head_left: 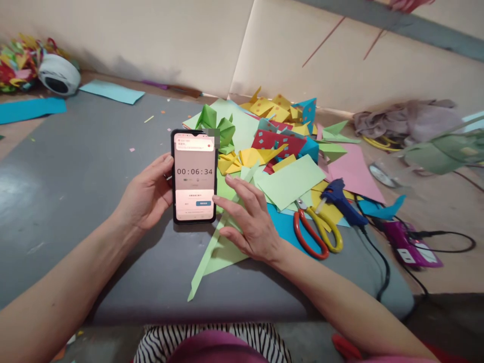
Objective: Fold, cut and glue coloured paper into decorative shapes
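Note:
My left hand [149, 194] is closed around the left side of a black-edged smartphone [194, 179], which stands nearly upright facing me. Its lit screen shows a timer at 00:06:34 and a pop-up box with a blue button. My right hand [247, 219] is open, fingers spread, with the index fingertip at the phone's lower right edge; whether it touches cannot be made out. Below that hand lies light green paper [223, 252] with a long folded strip. Behind the phone are folded green paper pieces [215, 123] and yellow ones [260, 155].
Right of my hand lie scissors [317, 227] with red and yellow handles, a blue glue gun [342, 201] with its cord, and a purple power strip [412, 244]. A white round device [59, 74] and blue paper [32, 110] sit at the far left of the grey table [94, 166].

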Demonstrator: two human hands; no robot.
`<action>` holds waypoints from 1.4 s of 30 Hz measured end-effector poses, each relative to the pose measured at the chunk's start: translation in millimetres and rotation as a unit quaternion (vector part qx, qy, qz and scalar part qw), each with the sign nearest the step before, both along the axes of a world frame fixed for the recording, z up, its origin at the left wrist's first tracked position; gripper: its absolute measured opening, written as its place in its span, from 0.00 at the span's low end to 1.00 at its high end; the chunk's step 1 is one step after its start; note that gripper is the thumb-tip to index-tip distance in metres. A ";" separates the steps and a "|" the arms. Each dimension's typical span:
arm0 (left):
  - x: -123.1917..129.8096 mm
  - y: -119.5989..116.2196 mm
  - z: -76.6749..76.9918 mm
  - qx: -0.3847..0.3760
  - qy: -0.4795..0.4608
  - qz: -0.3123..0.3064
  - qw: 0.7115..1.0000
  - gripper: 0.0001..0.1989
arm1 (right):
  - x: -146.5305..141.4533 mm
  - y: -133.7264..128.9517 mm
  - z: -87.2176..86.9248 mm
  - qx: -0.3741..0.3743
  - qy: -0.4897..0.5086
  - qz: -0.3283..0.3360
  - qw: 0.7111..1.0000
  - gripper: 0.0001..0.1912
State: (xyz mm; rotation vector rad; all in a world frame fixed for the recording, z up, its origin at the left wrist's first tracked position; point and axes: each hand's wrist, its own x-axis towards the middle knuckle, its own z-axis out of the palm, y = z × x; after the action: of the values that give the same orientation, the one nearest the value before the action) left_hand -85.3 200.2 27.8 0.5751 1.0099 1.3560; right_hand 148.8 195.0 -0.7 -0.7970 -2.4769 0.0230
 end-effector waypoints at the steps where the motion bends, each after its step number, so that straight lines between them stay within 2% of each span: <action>1: 0.5 -0.1 0.6 -0.002 0.000 0.004 1.000 0.05 | 0.0 -0.2 -0.1 -0.003 0.000 0.001 1.000 0.28; 11: 2.5 -0.9 4.7 -0.009 -0.001 0.010 1.000 0.08 | -0.8 -1.6 1.6 0.010 0.002 0.015 1.000 0.28; 15: 3.5 -1.7 5.2 -0.012 -0.012 0.011 1.000 0.07 | 0.4 -1.7 0.7 -0.007 -0.008 0.004 1.000 0.28; 37: 0.6 -0.9 -4.0 0.014 0.023 -0.008 1.000 0.06 | -0.9 -2.4 -1.6 -0.005 -0.023 -0.010 1.000 0.28; 42: 2.6 -1.2 -0.2 -0.012 -0.004 0.005 1.000 0.06 | -0.7 -1.9 -1.7 0.004 -0.013 0.004 1.000 0.28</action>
State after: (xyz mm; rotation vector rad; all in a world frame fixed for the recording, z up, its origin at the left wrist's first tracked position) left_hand -82.7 199.0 27.7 0.5473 1.0233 1.3520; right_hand 148.1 193.1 -2.4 -0.7886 -2.5032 0.0050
